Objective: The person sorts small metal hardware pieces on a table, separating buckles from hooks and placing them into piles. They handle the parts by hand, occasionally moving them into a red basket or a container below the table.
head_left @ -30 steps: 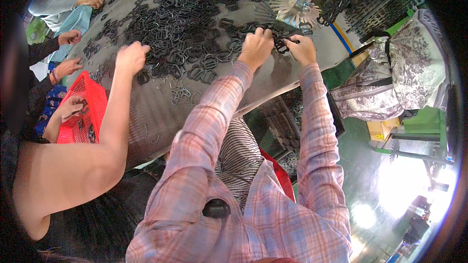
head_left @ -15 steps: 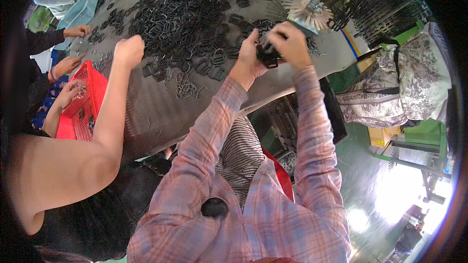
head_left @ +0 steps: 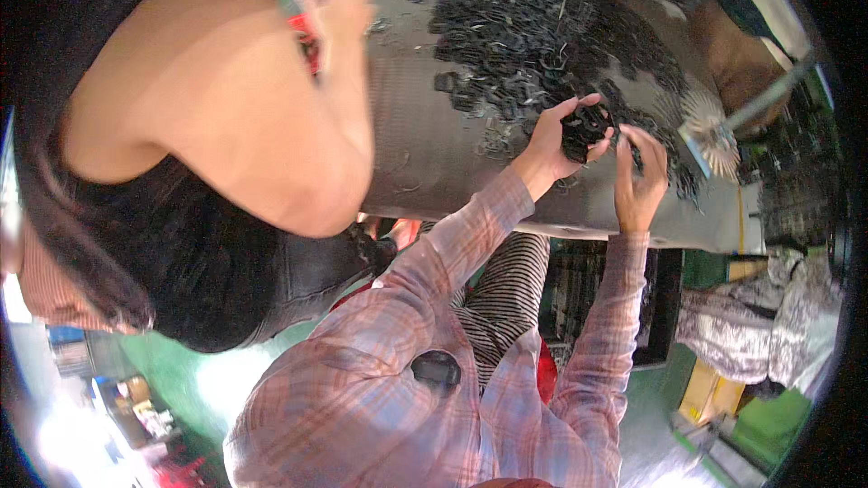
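Several black strap buckles (head_left: 584,137) are sitting in your left hand (head_left: 546,146), which is curling around and partly hiding them; your right hand (head_left: 642,183) is hovering just beside, whether pinching one I cannot tell; beyond, a dark buckle heap (head_left: 524,32) is spreading.

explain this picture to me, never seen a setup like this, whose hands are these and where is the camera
No robot here: you are seeing a person's bare left hand and right hand, coming out of plaid sleeves. The picture is taken by a wide fisheye camera worn on that person's head, looking down, so straight edges bend. On the grey table lies a large heap of small black pieces, with some thin pale bits near its edge. The left hand holds a cluster of black pieces; the right hand is close beside it, though whether it grips anything is hard to tell. The large bare arm belongs to someone else.
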A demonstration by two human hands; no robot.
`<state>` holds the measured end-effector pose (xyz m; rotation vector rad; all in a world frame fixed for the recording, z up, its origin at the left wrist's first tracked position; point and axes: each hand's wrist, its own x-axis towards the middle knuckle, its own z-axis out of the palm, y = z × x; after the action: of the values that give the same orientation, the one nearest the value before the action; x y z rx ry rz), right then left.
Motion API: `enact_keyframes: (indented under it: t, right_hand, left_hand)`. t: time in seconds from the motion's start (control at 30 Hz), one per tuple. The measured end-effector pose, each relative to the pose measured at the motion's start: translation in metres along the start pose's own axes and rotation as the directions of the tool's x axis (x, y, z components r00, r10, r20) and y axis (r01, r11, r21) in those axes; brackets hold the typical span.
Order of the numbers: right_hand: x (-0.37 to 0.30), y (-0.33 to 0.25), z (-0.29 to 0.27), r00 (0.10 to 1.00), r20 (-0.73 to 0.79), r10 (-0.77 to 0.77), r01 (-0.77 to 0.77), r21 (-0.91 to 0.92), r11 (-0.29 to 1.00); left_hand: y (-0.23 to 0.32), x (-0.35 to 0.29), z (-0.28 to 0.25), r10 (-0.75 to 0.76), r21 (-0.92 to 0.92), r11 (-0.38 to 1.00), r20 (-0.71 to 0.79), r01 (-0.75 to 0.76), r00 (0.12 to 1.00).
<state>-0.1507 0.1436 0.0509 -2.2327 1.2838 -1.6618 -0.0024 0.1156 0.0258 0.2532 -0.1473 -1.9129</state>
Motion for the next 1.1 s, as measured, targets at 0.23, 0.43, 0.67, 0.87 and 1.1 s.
enact_keyframes:
  t: [0.23,0.43,0.67,0.87,1.1]
  right_hand:
    - [-0.057,0.02,0.04,0.989,0.076,0.131,-0.135,0.052,0.989]
    - [-0.079,0.032,0.05,0.945,0.058,0.321,-0.325,0.098,0.941]
    - [-0.082,0.04,0.053,0.949,0.032,0.315,-0.316,0.099,0.944]
    - [-0.086,0.045,0.052,0.945,-0.032,0.326,-0.319,0.131,0.939]
    - [-0.077,0.031,0.046,0.944,-0.008,0.329,-0.328,0.029,0.944]
  left_hand:
    - [0.079,-0.089,-0.025,0.129,-0.182,0.975,0.014,-0.124,0.992]
    - [0.081,-0.195,-0.055,0.221,0.002,0.973,-0.298,-0.231,0.929]
    - [0.109,-0.258,-0.005,0.547,-0.216,0.794,-0.151,-0.567,0.823]
    - [0.151,-0.257,0.009,0.611,-0.32,0.714,-0.148,-0.622,0.778]
    - [0.239,-0.226,-0.016,0.975,0.552,0.041,0.16,-0.833,0.154]
